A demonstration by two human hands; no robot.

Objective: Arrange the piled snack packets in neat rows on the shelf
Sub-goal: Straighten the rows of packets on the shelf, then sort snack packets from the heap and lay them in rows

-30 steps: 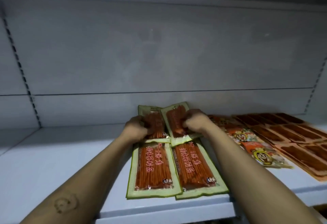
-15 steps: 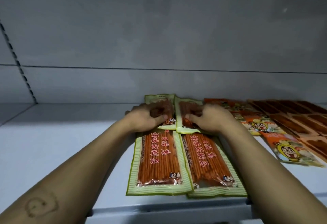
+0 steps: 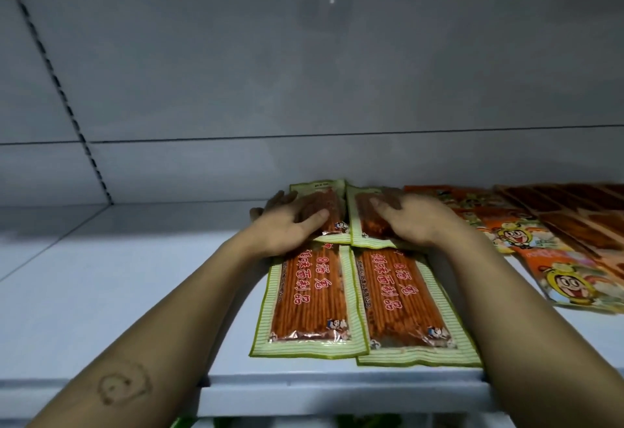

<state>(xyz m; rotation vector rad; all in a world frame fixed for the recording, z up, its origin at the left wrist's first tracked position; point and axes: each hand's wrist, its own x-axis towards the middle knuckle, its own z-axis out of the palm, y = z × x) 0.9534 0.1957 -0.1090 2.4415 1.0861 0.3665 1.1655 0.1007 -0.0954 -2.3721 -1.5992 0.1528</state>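
Note:
Green-edged packets of orange snack sticks lie on the white shelf (image 3: pixel 101 292) in two rows. The front left packet (image 3: pixel 309 299) and front right packet (image 3: pixel 410 306) lie flat side by side near the shelf's edge. Behind them, against the back wall, are the rear left packet (image 3: pixel 326 204) and rear right packet (image 3: pixel 366 221). My left hand (image 3: pixel 287 221) rests flat on the rear left packet, fingers spread over it. My right hand (image 3: pixel 415 218) lies flat on the rear right packet, covering most of it.
To the right lie orange cartoon packets (image 3: pixel 520 235) and dark brown-red snack packets (image 3: pixel 580 215) in rows. The shelf's front lip (image 3: pixel 337 394) runs below the packets. A grey back wall (image 3: pixel 304 73) with a slotted upright (image 3: pixel 67 100) stands behind. Bare shelf extends left.
Both hands went from gripping the tilted rear packets to lying flat on them. The rear packets now lie level against the wall, and the view has moved closer.

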